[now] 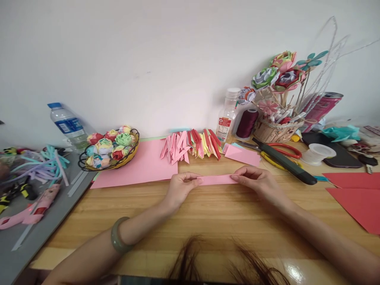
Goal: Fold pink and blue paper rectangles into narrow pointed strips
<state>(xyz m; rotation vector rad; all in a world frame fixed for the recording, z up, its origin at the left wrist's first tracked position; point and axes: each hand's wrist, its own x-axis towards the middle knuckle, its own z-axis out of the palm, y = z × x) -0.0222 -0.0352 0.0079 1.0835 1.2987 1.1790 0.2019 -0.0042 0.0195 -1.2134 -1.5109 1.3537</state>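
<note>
A narrow pink paper strip [217, 180] is stretched level between my two hands, just above the wooden table. My left hand [183, 189] pinches its left end between thumb and fingers. At the right end, my right hand [252, 180] grips it the same way. Behind the strip lies a row of folded paper pieces [192, 145] in pink, red and yellow. To their right are small pink paper rectangles [242, 154]. A large pink sheet [139, 166] rests behind and left of my left hand.
A basket of paper flowers [130, 156] sits on the sheet's left. Scissors [285, 152], a dark-handled cutter [285, 164], a purple thread spool [247, 123] and a clear bottle [227, 116] stand or lie right. Red paper [356, 206] lies far right; a pink glue gun [38, 208] far left.
</note>
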